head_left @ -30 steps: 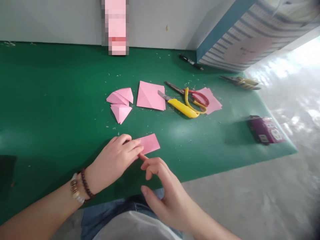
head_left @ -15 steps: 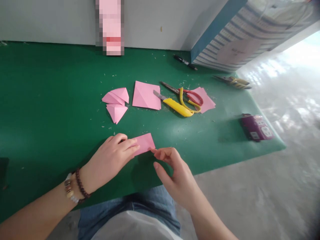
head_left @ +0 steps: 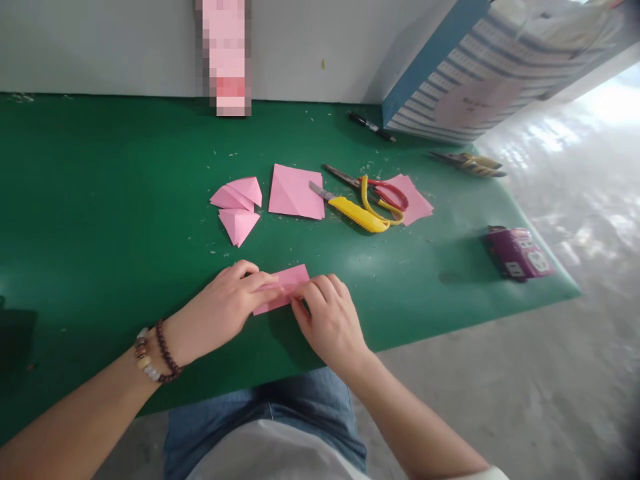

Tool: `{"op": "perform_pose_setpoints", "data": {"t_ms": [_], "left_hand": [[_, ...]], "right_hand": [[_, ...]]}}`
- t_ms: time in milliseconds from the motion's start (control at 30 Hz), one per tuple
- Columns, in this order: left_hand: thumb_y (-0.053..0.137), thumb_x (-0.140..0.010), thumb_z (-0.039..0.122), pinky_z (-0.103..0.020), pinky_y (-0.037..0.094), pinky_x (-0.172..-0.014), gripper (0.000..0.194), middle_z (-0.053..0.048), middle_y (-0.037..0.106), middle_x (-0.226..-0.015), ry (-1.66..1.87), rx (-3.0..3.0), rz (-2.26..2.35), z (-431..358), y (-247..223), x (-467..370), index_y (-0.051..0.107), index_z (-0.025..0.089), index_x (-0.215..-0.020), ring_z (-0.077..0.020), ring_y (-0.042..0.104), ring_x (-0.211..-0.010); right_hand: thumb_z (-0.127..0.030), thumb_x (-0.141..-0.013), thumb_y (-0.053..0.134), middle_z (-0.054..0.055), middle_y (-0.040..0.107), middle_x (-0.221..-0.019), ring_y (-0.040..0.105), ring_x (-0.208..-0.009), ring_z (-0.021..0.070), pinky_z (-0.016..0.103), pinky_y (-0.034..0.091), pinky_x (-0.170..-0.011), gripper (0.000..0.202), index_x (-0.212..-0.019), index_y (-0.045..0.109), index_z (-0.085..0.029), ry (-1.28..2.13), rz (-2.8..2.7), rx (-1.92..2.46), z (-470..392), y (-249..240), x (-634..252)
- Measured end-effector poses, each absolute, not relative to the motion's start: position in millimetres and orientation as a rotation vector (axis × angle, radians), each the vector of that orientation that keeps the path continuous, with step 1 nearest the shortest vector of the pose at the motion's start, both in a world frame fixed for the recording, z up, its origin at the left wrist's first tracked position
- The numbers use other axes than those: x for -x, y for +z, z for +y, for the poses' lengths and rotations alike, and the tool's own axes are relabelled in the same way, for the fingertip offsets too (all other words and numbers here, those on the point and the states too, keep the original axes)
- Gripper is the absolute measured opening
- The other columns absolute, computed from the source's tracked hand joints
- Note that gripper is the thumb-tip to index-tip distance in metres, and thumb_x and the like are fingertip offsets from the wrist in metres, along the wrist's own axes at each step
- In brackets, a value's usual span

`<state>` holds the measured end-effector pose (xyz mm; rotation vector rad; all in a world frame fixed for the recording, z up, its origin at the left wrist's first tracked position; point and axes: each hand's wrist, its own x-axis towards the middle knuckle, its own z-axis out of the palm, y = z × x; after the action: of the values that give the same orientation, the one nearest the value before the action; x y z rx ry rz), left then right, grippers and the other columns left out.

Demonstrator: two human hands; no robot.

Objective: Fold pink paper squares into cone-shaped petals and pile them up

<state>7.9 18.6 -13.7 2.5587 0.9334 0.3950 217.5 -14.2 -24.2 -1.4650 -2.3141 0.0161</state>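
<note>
A folded pink paper point(head_left: 291, 275) forms a narrow rectangle on the green tabletop near the front edge. My left hand point(head_left: 230, 303) lies over its left part, fingers stretched out and pressing it down. At the paper's right part, my right hand point(head_left: 327, 313) has curled fingers, thumb and index pinched together at the lower edge. Beyond my hands lie several folded pink paper pieces point(head_left: 238, 225) and a creased pink square point(head_left: 295, 190). A yellow utility knife point(head_left: 357, 213) overlaps the square's right edge, and scissors point(head_left: 363, 183) rest beside it.
More pink sheets point(head_left: 416, 203) lie under the scissors' handles. A black pen point(head_left: 371, 127), pliers point(head_left: 469, 163) and a purple box point(head_left: 520, 252) sit toward the right. A striped bag point(head_left: 450, 80) stands at the back right. Small scraps dot the green table point(head_left: 110, 180).
My right hand has moved left onto the paper, its fingers going from apart to pinched at the lower edge. My left hand stays over the paper's left side.
</note>
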Motion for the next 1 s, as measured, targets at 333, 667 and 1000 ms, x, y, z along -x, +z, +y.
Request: {"op": "perform_pose_setpoints", "data": {"t_ms": [333,667,1000], "left_hand": [[0.042,-0.097,0.009,-0.038,0.049,-0.096,0.031,-0.003,0.06,-0.128,0.364,-2.522,0.921,20,-15,-7,0.061,0.021,-0.119,-0.021,0.049,-0.112],[0.046,-0.096,0.008,-0.037,0.049,-0.097,0.034,-0.005,0.06,-0.127,0.344,-2.479,0.925,21,-13,-6,0.059,0.02,-0.125,-0.0199,0.049,-0.112],[0.048,-0.099,0.029,-0.038,0.05,-0.095,0.028,-0.004,0.062,-0.126,0.388,-2.562,0.926,21,-14,-6,0.062,0.026,-0.123,-0.0194,0.051,-0.109]], "right_hand": [[-0.015,-0.095,0.045,0.004,0.055,-0.07,0.046,-0.068,0.0194,0.032,0.036,-0.063,0.024,-0.074,0.054,-0.018,0.043,-2.396,1.378,-25,-27,-193],[-0.02,-0.096,0.052,0.004,0.065,-0.077,0.056,-0.072,0.0189,0.032,0.045,-0.067,0.018,-0.078,0.057,-0.02,0.336,-2.293,1.269,-28,-23,-177],[-0.004,-0.085,0.044,0.004,0.074,-0.103,0.048,-0.135,0.0267,0.057,0.033,-0.113,0.03,-0.107,0.052,-0.022,0.4,-2.205,1.302,-48,-20,-216]]}}
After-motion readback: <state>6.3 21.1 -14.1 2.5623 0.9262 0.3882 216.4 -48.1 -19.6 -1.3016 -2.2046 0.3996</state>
